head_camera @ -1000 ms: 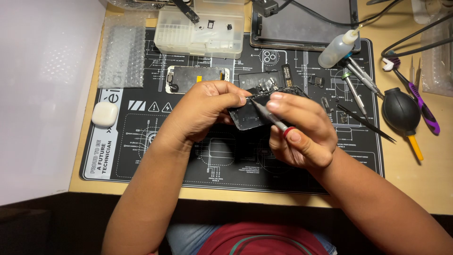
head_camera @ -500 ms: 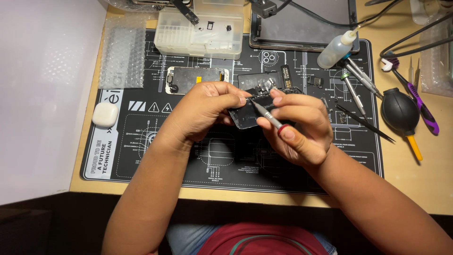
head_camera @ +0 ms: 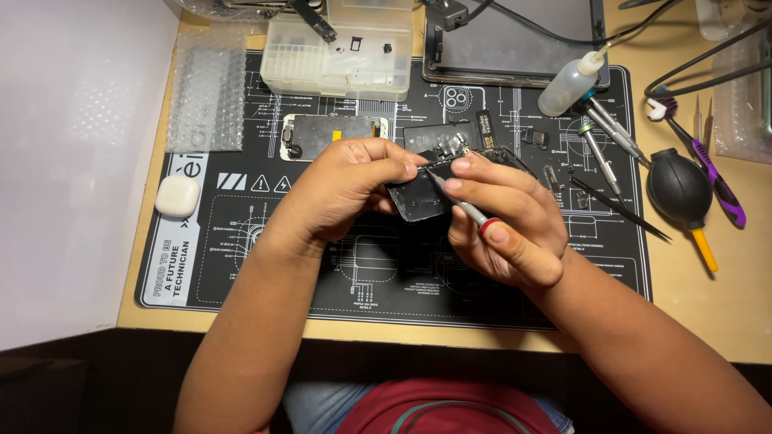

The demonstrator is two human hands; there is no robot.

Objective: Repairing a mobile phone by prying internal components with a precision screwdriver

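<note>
Little has shifted since the earlier frames: both hands sit over the middle of the black work mat (head_camera: 241,265) as before, the screwdriver only tilted a touch more toward the part. The left hand (head_camera: 342,189) pinches the dark phone assembly (head_camera: 418,197) at its left edge, fingers closed on it and holding it just above the mat. The right hand (head_camera: 503,221) has its fingers wrapped around a slim screwdriver (head_camera: 462,209) (grey shaft, red ring near the thumb), whose tip rests on the assembly's upper face. As for progress, the phone looks well into teardown: a detached silver-framed piece (head_camera: 330,135) lies on the mat just beyond the left hand, small loose components sit to the right near a pair of spare drivers (head_camera: 599,137), and a clear parts tray (head_camera: 338,56) at the far edge holds removed bits. What is left seems to be more small fasteners or connectors on the held part, though I cannot tell how many. A black dust blower (head_camera: 679,189) and black tweezers (head_camera: 619,207) lie to the right, a squeeze bottle (head_camera: 567,80) stands far right, and a white earbud case (head_camera: 177,195) sits at the left.
</note>
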